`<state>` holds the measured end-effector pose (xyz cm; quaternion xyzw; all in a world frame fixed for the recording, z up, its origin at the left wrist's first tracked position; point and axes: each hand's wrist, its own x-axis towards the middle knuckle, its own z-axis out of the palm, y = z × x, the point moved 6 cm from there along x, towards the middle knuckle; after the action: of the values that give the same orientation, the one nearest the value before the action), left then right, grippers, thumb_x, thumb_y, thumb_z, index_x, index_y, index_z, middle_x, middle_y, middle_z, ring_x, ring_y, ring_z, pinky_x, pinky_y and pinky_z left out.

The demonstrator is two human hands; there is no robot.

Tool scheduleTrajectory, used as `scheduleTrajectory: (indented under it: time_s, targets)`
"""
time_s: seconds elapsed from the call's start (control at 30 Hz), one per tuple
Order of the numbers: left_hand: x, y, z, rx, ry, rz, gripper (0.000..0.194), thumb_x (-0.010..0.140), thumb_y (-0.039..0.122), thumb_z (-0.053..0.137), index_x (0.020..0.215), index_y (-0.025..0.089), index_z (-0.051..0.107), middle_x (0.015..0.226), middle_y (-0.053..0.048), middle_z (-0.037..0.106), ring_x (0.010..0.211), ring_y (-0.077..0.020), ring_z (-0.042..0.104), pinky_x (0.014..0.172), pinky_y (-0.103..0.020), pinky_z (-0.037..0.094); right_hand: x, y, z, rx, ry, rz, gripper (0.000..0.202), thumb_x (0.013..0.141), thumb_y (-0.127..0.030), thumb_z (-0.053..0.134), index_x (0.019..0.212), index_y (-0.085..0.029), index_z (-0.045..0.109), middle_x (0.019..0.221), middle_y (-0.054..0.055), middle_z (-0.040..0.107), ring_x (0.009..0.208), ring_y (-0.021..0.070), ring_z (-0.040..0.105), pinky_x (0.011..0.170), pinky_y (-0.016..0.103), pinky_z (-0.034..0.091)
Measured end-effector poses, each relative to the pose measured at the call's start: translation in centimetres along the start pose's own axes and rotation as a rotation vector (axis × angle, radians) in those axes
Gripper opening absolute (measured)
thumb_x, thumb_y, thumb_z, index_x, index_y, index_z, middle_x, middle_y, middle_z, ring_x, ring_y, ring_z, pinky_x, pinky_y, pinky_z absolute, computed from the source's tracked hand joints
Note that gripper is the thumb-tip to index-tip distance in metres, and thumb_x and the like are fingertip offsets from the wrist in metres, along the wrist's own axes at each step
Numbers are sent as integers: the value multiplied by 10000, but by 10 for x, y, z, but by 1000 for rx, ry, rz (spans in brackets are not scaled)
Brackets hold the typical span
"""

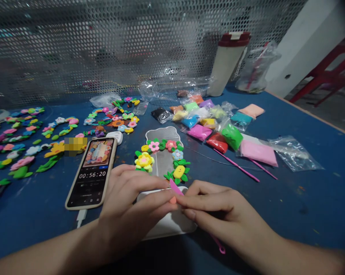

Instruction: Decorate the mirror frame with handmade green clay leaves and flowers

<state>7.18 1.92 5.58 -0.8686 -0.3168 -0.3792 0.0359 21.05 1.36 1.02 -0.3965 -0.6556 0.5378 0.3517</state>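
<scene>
Between the fingertips of my left hand is a small orange piece of clay. My right hand pinches a pink tool, whose flat blade lies against the left fingertips, close to the orange piece. The tool's looped end shows below my right hand. Under both hands sits a white tray, partly covered. Just beyond it lies a clear wavy-edged plate, with clay flowers and green leaves around its middle, including a yellow flower and a yellow oval piece with a face.
A phone showing a timer lies left, beside a white case. Many clay flower pieces spread further left. Colored clay packets, two pink sticks and a tumbler stand or lie at right, before a perforated metal panel.
</scene>
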Motion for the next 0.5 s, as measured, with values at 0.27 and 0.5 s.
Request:
scheduleTrajectory:
  time_s: [0.27, 0.5]
  targets:
    - [-1, -2, 1, -15, -2, 6, 50, 819, 234, 630, 830, 274, 601, 773, 53, 675, 700, -124, 612, 781, -341, 407, -1, 1, 1, -5, 23, 4, 250, 886, -194, 517, 1038, -298, 685, 790, -12, 563, 677, 80, 517, 574, 180, 412]
    - [-3, -4, 4, 29, -45, -1, 42, 833, 267, 613, 866, 289, 600, 817, 57, 689, 725, -119, 628, 809, -346, 401, 1, -1, 3, 4, -17, -3, 237, 886, -184, 520, 1006, -284, 699, 792, -11, 583, 721, 92, 516, 659, 206, 417]
